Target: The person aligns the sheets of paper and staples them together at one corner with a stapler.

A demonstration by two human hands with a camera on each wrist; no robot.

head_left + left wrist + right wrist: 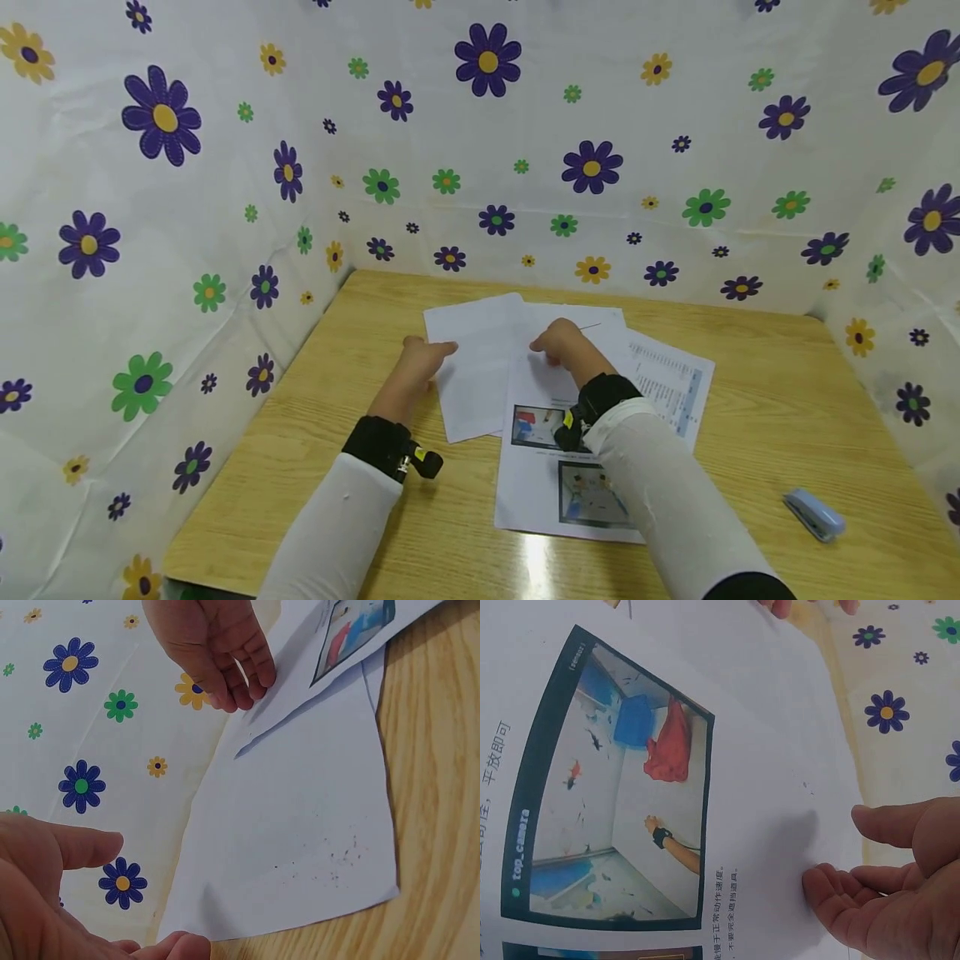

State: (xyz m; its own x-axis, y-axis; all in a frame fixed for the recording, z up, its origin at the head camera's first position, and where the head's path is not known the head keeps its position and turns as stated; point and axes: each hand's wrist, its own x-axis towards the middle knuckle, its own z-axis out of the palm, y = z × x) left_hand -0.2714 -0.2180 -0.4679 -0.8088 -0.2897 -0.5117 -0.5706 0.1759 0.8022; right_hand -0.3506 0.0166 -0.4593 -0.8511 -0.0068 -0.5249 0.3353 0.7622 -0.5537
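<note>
Several overlapping paper sheets lie on the wooden table. My left hand (420, 360) is at the left edge of a blank-looking sheet (474, 379), its thumb held apart from the fingers; in the left wrist view the fingertips reach that sheet's edge. Over the upper part of a sheet printed with photos (528, 498) is my right hand (567, 346). In the right wrist view its thumb and fingers stand apart with no paper pinched between them, casting a shadow on the page. A sheet with a printed table (678, 375) shows partly from underneath, at the right.
A light blue stapler (813, 514) lies at the right of the wooden table (787, 400). Behind and on both sides hangs a white flower-patterned cloth (525, 125). The table's left edge runs along the cloth.
</note>
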